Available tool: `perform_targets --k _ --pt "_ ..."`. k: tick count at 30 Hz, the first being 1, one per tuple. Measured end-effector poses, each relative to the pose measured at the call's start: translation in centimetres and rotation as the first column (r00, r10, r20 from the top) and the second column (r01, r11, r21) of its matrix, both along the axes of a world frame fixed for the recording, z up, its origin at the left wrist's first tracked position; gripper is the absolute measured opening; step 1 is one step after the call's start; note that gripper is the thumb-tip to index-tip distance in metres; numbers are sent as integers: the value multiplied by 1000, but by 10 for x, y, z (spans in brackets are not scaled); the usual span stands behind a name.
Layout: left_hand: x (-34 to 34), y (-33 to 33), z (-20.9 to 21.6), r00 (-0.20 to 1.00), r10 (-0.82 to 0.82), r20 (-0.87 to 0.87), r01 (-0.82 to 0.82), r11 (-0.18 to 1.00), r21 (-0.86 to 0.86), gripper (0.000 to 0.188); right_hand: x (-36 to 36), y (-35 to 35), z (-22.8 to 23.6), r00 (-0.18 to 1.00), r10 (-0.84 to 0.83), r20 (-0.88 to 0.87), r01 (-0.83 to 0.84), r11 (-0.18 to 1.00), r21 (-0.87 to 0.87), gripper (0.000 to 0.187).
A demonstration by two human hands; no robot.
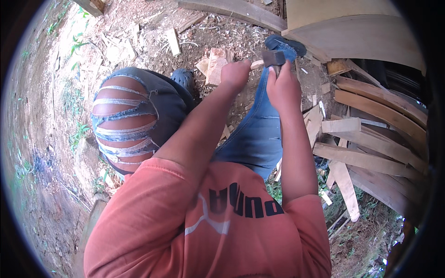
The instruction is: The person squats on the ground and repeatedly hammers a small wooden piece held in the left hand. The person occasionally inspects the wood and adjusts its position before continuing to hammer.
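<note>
— Between left hand [236, 74] and right hand [284, 88], how to steady the hammer-like tool [269, 59]?
— With left closed around the wooden handle [256, 65] and right pinching the stem [277, 70] below the metal head [274, 57]; probably best gripped firmly.
— Held where?
— Above the ground [55, 111], with the wood block [216, 64] just past left hand.

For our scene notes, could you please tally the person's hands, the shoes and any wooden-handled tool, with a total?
Left hand and right hand: 2
Left shoe and right shoe: 2
Wooden-handled tool: 1
Total: 5
</note>
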State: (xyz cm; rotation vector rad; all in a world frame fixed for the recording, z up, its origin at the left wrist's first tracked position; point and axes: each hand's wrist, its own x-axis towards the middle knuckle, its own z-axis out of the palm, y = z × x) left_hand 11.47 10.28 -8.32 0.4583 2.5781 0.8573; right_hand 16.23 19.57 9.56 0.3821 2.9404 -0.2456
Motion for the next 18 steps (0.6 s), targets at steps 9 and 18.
perform_targets --k 9,18 --pt "4 0 4 1000 -8 -6 9 1000 12 15 8 -4 1 1000 -15 -26 17 998 60 55" --pt "-1 3 -1 1000 -18 4 18 1000 21 20 1 2 5 999 5 -48 -1 997 71 58"
